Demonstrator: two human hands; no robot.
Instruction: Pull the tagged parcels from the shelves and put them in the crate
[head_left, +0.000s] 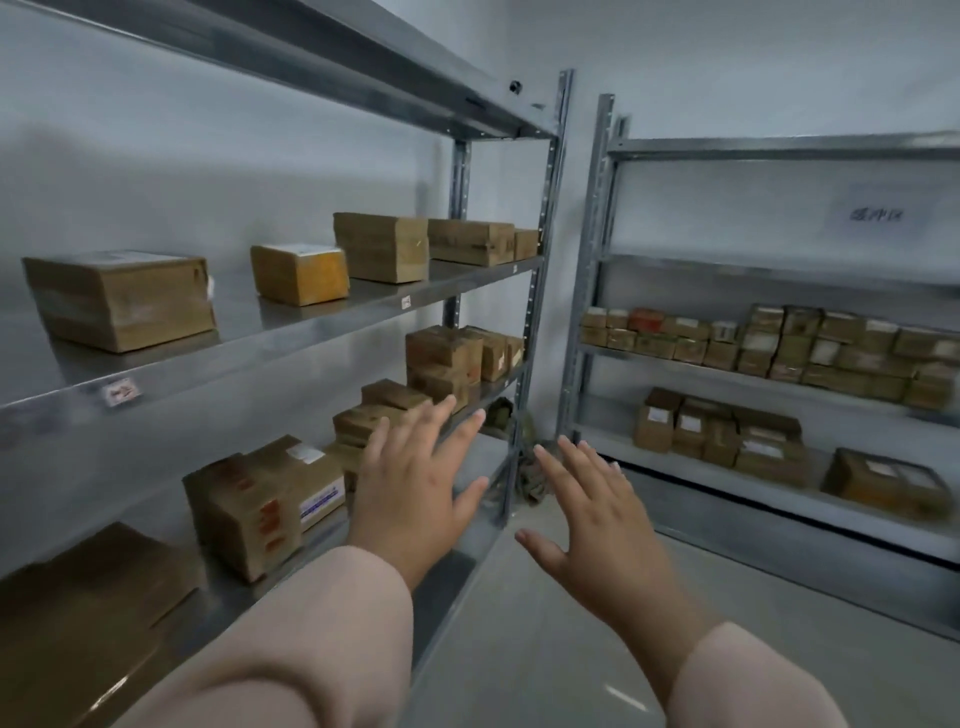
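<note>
Head view: we see both hands raised before us, palms away, fingers spread. The left hand (410, 488) is released and holds nothing; it hangs in front of the left rack (540, 270), level with its third shelf. The right hand (592, 514) is likewise released and empty, over the floor (545, 649) in the gap between the two racks. Both arms wear pale pink sleeves (291, 639).

The parcels sit on the shelves, none in our grip. On the left rack's second shelf stand a brown box (122, 301), a yellow box (301, 273), and further boxes (426, 244) toward the corner. On the shelf below, a taped box (260, 504) with a white label lies just left of the left hand, with smaller boxes (447, 358) stacked behind the fingers. A flat carton (78, 618) lies at the lower left.

The right rack (597, 260) carries a dense row of small boxes (779, 348) on one shelf and larger ones (727, 436) beneath. We cannot tell which parcels are tagged; the labels are too blurred to read. A sign (878, 214) hangs on the wall there, unreadable.
</note>
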